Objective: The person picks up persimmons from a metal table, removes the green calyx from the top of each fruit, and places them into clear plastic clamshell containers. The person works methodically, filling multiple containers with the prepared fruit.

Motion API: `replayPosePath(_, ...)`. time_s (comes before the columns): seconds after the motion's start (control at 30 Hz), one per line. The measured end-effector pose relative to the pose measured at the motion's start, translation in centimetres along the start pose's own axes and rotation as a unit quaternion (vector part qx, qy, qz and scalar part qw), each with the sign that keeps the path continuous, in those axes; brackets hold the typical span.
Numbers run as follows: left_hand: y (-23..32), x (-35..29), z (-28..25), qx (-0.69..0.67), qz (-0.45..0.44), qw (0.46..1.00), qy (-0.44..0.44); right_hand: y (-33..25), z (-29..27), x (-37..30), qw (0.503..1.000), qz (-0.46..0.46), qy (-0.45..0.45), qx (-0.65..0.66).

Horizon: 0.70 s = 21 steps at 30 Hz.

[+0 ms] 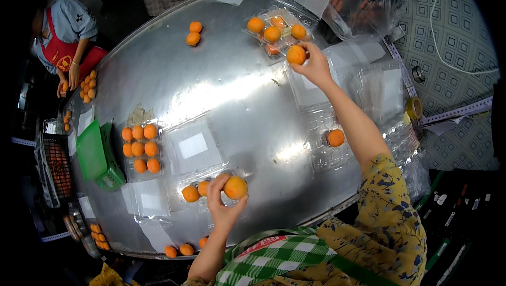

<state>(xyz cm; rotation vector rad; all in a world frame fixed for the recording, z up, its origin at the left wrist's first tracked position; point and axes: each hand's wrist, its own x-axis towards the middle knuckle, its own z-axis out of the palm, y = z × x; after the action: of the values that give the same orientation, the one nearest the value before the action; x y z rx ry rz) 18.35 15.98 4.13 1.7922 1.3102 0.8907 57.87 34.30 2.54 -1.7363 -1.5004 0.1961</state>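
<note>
My left hand (222, 207) holds an orange round fruit (235, 187) just above an open clear plastic tray (208, 180) near the table's front edge; two more fruits (191, 194) lie in that tray. My right hand (314, 65) is stretched far across the table and grips another orange fruit (296, 55) beside a clear tray (279, 25) that holds several fruits. A single fruit (336, 137) lies in a clear tray (329, 149) under my right forearm.
A shiny metal table (221, 86) carries a filled clear tray (140, 148), a green box (97, 157), empty clear trays (192, 146), two loose fruits (194, 33) and fruits (179, 249) at the front edge. Another person (66, 38) handles fruit at the far left. A tape roll (414, 108) lies right.
</note>
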Motion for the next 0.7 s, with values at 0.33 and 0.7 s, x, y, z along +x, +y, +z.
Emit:
replayPosePath(0.33,-0.6,2.0,1.4,-0.036,-0.038,0.998,-0.034,4.2,4.9,5.1,0.985,0.066,0.024,-0.155)
replayPosePath(0.7,0.2,5.4,3.0,-0.139,-0.058,0.989,-0.001,3.6,4.4,5.0,0.988,-0.006,0.057,-0.144)
